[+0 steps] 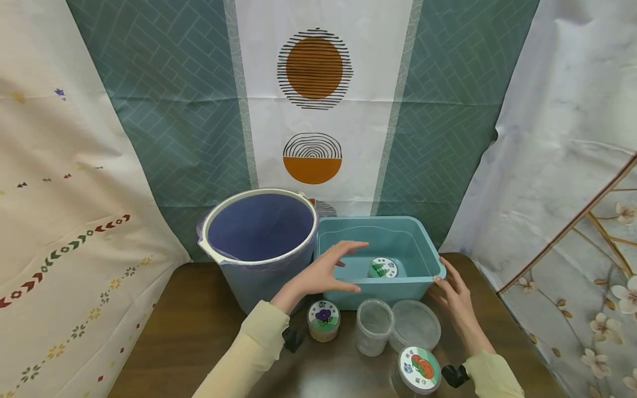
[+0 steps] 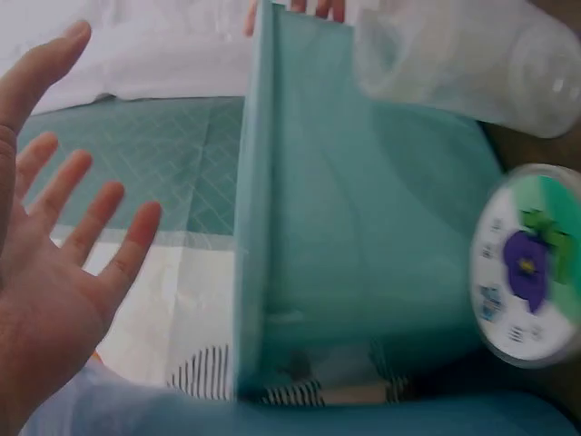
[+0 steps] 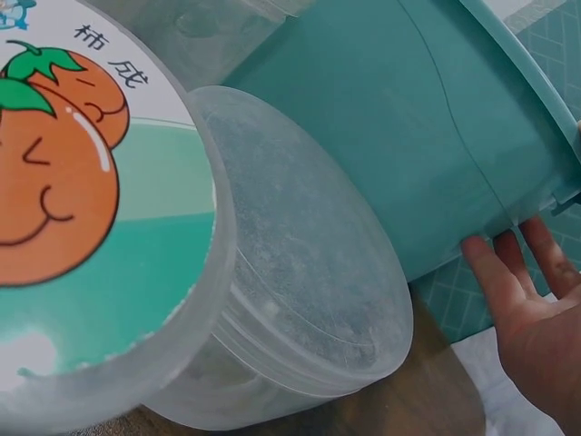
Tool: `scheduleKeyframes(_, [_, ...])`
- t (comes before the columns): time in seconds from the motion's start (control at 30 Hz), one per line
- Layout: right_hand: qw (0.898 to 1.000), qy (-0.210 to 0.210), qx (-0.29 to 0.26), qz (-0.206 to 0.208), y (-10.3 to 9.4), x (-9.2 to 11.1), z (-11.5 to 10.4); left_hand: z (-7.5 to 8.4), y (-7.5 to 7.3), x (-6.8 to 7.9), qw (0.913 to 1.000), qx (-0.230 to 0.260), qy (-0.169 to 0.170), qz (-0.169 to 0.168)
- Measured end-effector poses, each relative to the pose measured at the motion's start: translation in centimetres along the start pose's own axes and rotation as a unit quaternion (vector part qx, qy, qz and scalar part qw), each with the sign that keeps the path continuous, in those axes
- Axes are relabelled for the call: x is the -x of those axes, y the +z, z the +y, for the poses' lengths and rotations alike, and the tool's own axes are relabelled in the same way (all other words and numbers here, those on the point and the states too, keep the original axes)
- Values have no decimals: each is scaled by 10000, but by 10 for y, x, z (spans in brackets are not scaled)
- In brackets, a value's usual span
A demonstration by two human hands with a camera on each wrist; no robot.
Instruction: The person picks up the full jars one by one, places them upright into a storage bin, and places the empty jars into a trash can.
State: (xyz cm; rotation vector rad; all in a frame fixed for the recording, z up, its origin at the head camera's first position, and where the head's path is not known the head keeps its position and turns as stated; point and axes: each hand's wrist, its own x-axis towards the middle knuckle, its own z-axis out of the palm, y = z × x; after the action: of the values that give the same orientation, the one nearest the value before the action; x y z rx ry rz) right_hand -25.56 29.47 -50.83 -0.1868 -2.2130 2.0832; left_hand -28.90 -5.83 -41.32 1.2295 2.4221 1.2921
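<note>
A teal rectangular plastic bin stands at the back of the table with a round jar inside, its lid showing green leaves. My right hand grips the bin's front right corner, one finger over the rim and the thumb at the front. In the right wrist view, fingertips touch the bin's side wall. My left hand is held over the bin's front left part, thumb and fingers spread, with nothing in it. In the left wrist view its fingers stand apart from the bin.
Left of the bin is a large blue bucket with a white rim and a bag lining. In front stand a purple-flower jar, an unlabelled clear jar, a wide clear container and a persimmon-label jar. Patterned cloths hang behind.
</note>
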Motion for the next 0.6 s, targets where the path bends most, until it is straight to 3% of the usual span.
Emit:
scheduleKeyframes(0.23, [10000, -56, -19, -38, -1, 2, 0, -8, 16, 44, 9986, -291, 171, 411])
scheduleKeyframes(0.4, [10000, -58, -8, -15, 0, 0, 1, -26, 34, 67, 9944, -551, 372, 824])
scheduleKeyframes(0.6, [10000, 54, -67, 44, 1, -2, 1, -55, 52, 81, 9920, -815, 60, 959])
